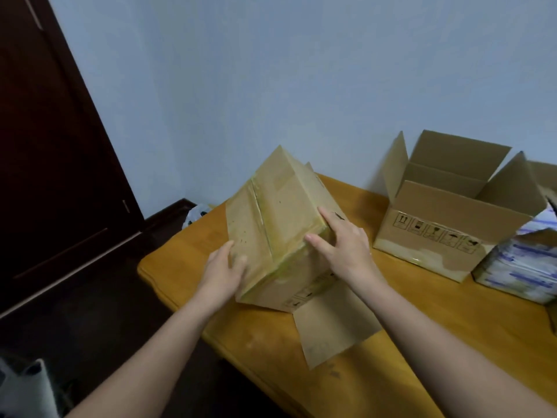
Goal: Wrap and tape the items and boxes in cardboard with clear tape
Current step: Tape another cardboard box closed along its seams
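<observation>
A dark wooden door is standing at the far left, and a white plastic bag is peeking out just past the corner of the wooden table. Near that corner the taped cardboard box is sitting tipped at an angle on the tabletop, with yellowed clear tape running along the seam and edges of its upper face. The person's left hand is gripping the box's near left edge, thumb curling over the top face and fingers wrapping the side. One loose flap is lying flat on the table toward me. The right hand is pressing on the box's right edge, thumb and forefinger stretching out straight on top, the other fingers hiding over the side. Further right, well apart, an open cardboard box is standing against the wall, flaps up, and just beside it a blue-and-white printed package is resting.
</observation>
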